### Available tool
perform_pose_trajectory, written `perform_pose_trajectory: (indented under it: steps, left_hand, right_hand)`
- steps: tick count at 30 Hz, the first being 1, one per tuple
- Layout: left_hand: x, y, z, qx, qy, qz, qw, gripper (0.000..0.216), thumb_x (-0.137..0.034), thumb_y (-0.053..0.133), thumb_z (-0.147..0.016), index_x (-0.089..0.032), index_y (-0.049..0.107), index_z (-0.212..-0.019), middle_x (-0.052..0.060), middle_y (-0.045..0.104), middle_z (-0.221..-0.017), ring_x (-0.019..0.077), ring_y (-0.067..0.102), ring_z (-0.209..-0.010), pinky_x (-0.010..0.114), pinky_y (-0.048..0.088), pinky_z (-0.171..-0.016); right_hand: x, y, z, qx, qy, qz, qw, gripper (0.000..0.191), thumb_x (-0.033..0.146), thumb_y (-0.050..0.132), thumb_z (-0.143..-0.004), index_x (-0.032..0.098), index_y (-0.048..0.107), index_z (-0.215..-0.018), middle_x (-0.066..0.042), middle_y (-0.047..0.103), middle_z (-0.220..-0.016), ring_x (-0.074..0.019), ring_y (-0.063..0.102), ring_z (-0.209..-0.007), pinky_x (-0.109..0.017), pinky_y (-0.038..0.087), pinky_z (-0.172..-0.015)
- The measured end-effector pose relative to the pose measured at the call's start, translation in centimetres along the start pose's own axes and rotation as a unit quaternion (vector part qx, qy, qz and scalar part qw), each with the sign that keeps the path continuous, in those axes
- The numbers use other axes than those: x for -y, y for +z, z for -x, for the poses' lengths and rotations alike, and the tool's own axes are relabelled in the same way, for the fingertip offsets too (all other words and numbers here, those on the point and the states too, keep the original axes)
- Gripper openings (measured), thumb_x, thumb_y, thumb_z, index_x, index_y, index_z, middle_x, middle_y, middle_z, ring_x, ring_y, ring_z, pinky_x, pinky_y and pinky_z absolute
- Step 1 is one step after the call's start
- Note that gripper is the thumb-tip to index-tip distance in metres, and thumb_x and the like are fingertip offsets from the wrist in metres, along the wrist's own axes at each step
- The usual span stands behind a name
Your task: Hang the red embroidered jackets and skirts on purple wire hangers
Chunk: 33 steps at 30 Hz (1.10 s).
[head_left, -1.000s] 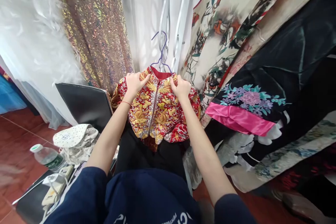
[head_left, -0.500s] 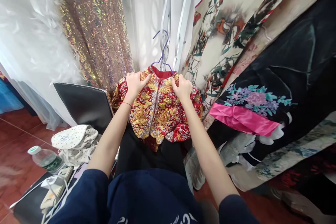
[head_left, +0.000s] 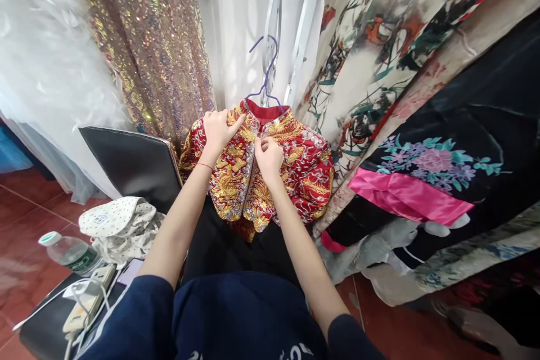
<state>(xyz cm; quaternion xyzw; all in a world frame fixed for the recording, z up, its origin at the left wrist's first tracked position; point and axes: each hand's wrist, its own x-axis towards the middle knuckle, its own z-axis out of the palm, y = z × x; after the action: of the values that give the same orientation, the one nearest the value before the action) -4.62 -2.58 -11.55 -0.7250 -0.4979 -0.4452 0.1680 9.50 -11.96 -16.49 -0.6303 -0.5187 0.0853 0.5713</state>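
Note:
A red jacket (head_left: 295, 152) with gold and silver embroidery hangs on a purple hanger (head_left: 267, 70), its lower edge near my lap. My left hand (head_left: 218, 132) grips the jacket's shoulder on the left, thumb on the front and fingers over the top. At the front opening just below the collar, my right hand (head_left: 269, 154) has its fingers curled and pinched on the jacket's edge. Whatever small part lies between those fingertips is hidden.
Long garments hang all round: a gold sequin dress (head_left: 160, 39), a floral cream one (head_left: 358, 67) and a black embroidered one (head_left: 476, 118). To the left are a dark chair back (head_left: 130, 166), a dotted cloth bag (head_left: 122, 225), a plastic bottle (head_left: 71, 253) and a power strip (head_left: 90, 298) with cables.
My right hand has left the jacket's shoulder on the right and moved left to the front opening, where its fingers pinch. My left hand keeps its hold. The view has shifted slightly.

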Motion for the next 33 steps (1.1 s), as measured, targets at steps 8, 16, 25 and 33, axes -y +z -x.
perform_pose_trajectory:
  steps: [8, 16, 25, 33]
  left_hand:
    - [-0.6, 0.0, 0.5, 0.007, -0.009, 0.013, 1.0, 0.066, -0.078, 0.034, -0.091, -0.02, 0.059, -0.075, 0.012, 0.069, -0.08, 0.0272, 0.063, -0.086, 0.045, 0.04, -0.093]
    - [-0.7, 0.8, 1.0, 0.025, -0.016, 0.021, 0.999, 0.07, -0.078, 0.027, -0.093, -0.019, 0.06, -0.075, 0.014, 0.07, -0.081, 0.0289, 0.063, -0.085, 0.046, 0.04, -0.092]
    - [-0.7, 0.6, 1.2, 0.031, -0.021, 0.035, 0.999, 0.071, -0.079, 0.027, -0.091, -0.018, 0.06, -0.078, 0.014, 0.071, -0.085, 0.0297, 0.065, -0.091, 0.045, 0.039, -0.094]
    - [-1.1, 0.5, 1.5, 0.031, -0.027, 0.068, 0.997, 0.073, -0.081, 0.028, -0.089, -0.016, 0.061, -0.081, 0.017, 0.071, -0.09, 0.0332, 0.064, -0.096, 0.049, 0.037, -0.097]
  right_hand:
    - [1.1, 1.6, -0.8, 0.037, 0.123, -0.312, 0.941, 0.02, 0.032, 0.051, -0.097, 0.017, 0.055, -0.084, -0.004, 0.076, -0.074, -0.0089, 0.062, -0.043, -0.02, 0.042, -0.046]
    - [0.3, 1.7, -0.7, -0.009, 0.131, -0.311, 0.941, 0.023, 0.026, 0.054, -0.093, 0.02, 0.052, -0.071, 0.005, 0.065, -0.059, -0.0066, 0.052, -0.038, -0.02, 0.04, -0.045]
    - [-5.2, 4.1, 5.1, 0.035, 0.219, -0.263, 0.939, 0.025, 0.028, 0.053, -0.096, 0.019, 0.055, -0.074, 0.006, 0.057, -0.06, -0.0072, 0.05, -0.043, -0.021, 0.041, -0.046]
    - [-13.6, 7.6, 12.5, 0.123, 0.397, -0.171, 0.893, 0.039, 0.04, 0.063, -0.096, 0.017, 0.06, -0.128, -0.009, 0.063, -0.128, -0.0222, 0.065, -0.109, -0.043, 0.058, -0.091]
